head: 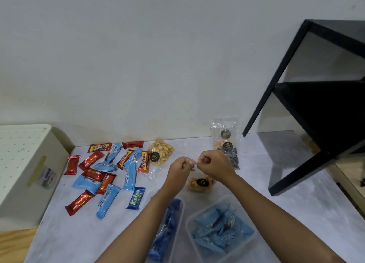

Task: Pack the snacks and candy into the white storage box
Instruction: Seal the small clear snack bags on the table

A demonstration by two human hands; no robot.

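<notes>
Over the middle of the worktop: both hands meet above the grey surface, knuckles up.
Left hand (181, 167): fingers curled, pinching one end of something small and pale, possibly a sweet wrapper or a strip of clear film; too small to name.
Right hand (212, 162): fingers likewise clenched on the other end of that same small thing (193, 162), the two hands almost touching.
White box (25, 174): stands at the worktop's left edge, against the wall, well apart from the hands; dotted top face, a label on its near side; whether it is open cannot be told.
Bars (107, 176): red and blue wrapped bars lie scattered across the left half of the worktop, just beside the box, unpacked.
Peanut bag (161, 151): clear bag near the back edge, beside the bars.
Cracker bag (201, 182): lies just below the hands.
Tall bags (227, 142): two clear bags lean at the wall, behind the right hand.
Clear tubs (222, 226): two at the near edge, holding blue wrapped sweets.
Black shelf (316, 105): fills the right back corner.
Handling, as judged: bars look light and fairly stiff, foil slick, so take them across the middle; bags seem soft with brittle contents, best lifted by the sealed top or cradled beneath.
Progress, as judged: most packing not yet done.
</notes>
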